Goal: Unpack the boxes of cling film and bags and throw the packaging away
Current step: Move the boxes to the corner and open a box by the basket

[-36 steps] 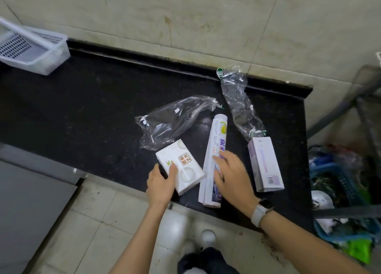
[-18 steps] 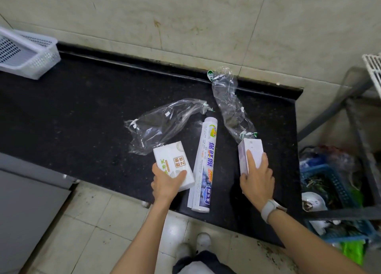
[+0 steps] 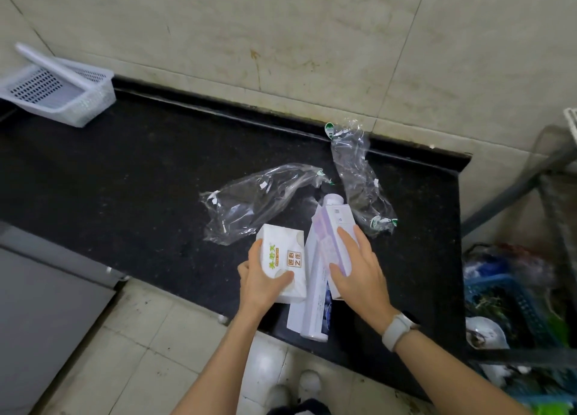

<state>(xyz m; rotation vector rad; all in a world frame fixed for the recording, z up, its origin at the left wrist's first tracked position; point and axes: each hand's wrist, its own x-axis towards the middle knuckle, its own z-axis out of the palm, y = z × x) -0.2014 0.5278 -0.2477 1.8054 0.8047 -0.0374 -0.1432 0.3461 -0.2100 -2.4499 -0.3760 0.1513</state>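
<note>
Left hand (image 3: 265, 282) grips the white box (image 3: 282, 260) — thumb across its printed top, fingers curled under its near end, the box lifted or tilted near the front edge of the black countertop (image 3: 125, 177). Right hand (image 3: 359, 274) holds the lilac box (image 3: 335, 230) with fingers spread over its upper face and the thumb on its left side; the box is tipped up, its far end pointing toward the back edge. Between the two, the long cling film box (image 3: 307, 305) lies flat, its near end overhanging the front edge (the lilac box looks to rest against it, contact not certain).

Two clear wrappers are already off: one wrapper (image 3: 262, 200) is spread mid-counter, left of the boxes; the second wrapper (image 3: 359, 177) runs from the back edge toward the right end. White basket (image 3: 59, 86) sits at the far left. Blue bin (image 3: 512, 305) with rubbish stands on the floor past the right end of the counter.

Risks, judged:
- Cling film box overhangs — a nudge from either wrist could tip it onto the floor.
- Right hand's spread hold looks loose; the lilac box could slide out if lifted quickly.
- Wrappers are light — a sweep of an arm could send them off the counter instead of into the bin.
- Both hands full, so opening either box needs one put down first.
</note>
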